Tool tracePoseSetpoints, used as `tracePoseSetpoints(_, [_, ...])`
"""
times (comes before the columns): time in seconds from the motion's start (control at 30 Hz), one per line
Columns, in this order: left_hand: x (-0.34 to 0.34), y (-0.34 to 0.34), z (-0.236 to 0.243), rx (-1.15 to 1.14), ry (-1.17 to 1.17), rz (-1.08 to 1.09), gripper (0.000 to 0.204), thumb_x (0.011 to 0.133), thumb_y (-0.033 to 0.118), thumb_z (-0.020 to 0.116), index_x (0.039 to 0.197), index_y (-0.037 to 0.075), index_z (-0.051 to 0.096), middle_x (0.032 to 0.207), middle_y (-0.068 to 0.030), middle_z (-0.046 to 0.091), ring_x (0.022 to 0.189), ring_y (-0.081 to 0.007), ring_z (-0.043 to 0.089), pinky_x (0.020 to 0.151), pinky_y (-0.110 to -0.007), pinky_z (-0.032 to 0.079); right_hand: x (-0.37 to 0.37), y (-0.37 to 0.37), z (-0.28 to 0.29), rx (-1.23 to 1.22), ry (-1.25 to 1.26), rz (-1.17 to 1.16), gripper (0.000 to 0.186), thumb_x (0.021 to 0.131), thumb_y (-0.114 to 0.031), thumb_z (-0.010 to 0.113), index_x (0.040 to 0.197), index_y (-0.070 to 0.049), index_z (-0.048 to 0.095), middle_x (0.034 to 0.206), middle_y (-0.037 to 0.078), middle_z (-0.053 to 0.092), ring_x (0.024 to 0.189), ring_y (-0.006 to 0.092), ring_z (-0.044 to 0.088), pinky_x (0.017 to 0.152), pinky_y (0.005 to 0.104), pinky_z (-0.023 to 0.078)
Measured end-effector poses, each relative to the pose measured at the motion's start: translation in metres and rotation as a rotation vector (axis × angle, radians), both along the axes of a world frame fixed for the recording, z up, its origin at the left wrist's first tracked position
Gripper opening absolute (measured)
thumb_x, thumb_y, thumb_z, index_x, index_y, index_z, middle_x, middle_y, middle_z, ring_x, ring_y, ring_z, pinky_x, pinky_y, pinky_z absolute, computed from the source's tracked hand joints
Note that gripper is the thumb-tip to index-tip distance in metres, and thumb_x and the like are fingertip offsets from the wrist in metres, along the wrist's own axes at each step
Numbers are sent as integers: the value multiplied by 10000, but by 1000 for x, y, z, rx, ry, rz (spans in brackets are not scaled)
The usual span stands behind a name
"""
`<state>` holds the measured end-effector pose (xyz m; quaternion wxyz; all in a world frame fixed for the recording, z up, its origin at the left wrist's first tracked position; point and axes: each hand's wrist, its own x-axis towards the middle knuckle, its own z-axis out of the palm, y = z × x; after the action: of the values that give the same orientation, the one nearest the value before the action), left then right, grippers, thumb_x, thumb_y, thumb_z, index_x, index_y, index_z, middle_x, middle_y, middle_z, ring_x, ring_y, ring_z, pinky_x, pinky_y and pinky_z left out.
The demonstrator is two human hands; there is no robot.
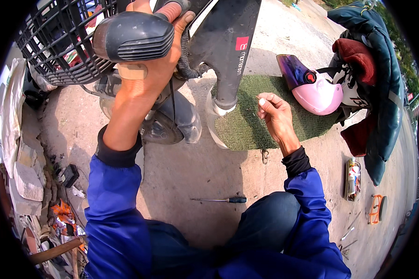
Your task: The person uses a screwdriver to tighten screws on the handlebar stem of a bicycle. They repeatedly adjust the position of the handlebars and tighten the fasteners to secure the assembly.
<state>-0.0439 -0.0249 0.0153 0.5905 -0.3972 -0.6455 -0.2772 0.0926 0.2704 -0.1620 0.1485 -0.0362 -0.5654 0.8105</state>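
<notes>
My left hand (154,74), with a plaster on its back, reaches up behind a black ribbed housing (134,37) at the front of an electric scooter. Its thumb lies against the black front part beside a reddish grip (170,11); most of its fingers are hidden, and they look curled round something there. Over the green mat (246,125) of the footboard, my right hand (277,114) pinches a tiny thin piece between thumb and forefinger, too small to name. The scooter's dark grey front column (228,51) stands between both hands. A screwdriver (223,200) lies on the ground before my knees.
A pink helmet (319,95) with a dark visor rests at the mat's right end, beside a padded dark teal cover (390,93). At upper left is a black basket (65,42). Rightward lie an open box (353,179) and an orange ring-shaped thing (375,209). Stone blocks (28,181) line the left.
</notes>
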Motion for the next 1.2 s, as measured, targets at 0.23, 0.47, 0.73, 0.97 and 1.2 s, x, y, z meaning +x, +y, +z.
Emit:
tracePoseSetpoints(0.23, [-5, 6, -6, 18, 23, 43, 230, 871, 175, 841, 1063, 88, 748, 1133, -215, 649, 1018, -400, 622, 785, -482, 535, 6, -59, 100, 167, 252, -50, 141, 956, -45, 794, 1091, -16, 764, 962, -7, 693, 800, 80, 595, 730, 231, 477])
tracePoseSetpoints(0.47, [-4, 4, -4, 13, 27, 41, 227, 875, 179, 819, 1072, 95, 743, 1150, -196, 646, 1014, -385, 618, 764, -474, 530, -23, -135, 182, 401, 504, -283, 187, 920, -85, 837, 1090, -14, 806, 979, -17, 575, 855, 65, 518, 757, 234, 444])
tracePoseSetpoints(0.73, [-6, 3, -6, -2, 75, 146, 205, 869, 198, 777, 1058, 124, 749, 1145, -153, 646, 999, -339, 631, 719, -441, 543, -59, -179, 190, 414, 610, -552, 151, 902, -124, 823, 1024, -37, 837, 887, 18, 512, 817, 133, 474, 720, 286, 429])
tracePoseSetpoints(0.97, [2, 5, -7, 32, -107, 70, 258, 831, 42, 770, 1087, 30, 737, 1195, -204, 638, 1000, -370, 639, 732, -461, 546, -62, -193, 195, 387, 552, -641, 166, 896, -137, 820, 1013, -20, 835, 948, 72, 555, 834, 176, 528, 777, 334, 476])
tracePoseSetpoints(1.2, [1, 6, -10, 85, -194, 84, 190, 878, 91, 768, 1063, 60, 738, 1177, -163, 642, 1005, -339, 635, 735, -438, 550, -57, -194, 208, 424, 361, -652, 190, 857, -170, 843, 967, -14, 843, 979, 128, 617, 905, 236, 620, 843, 369, 506])
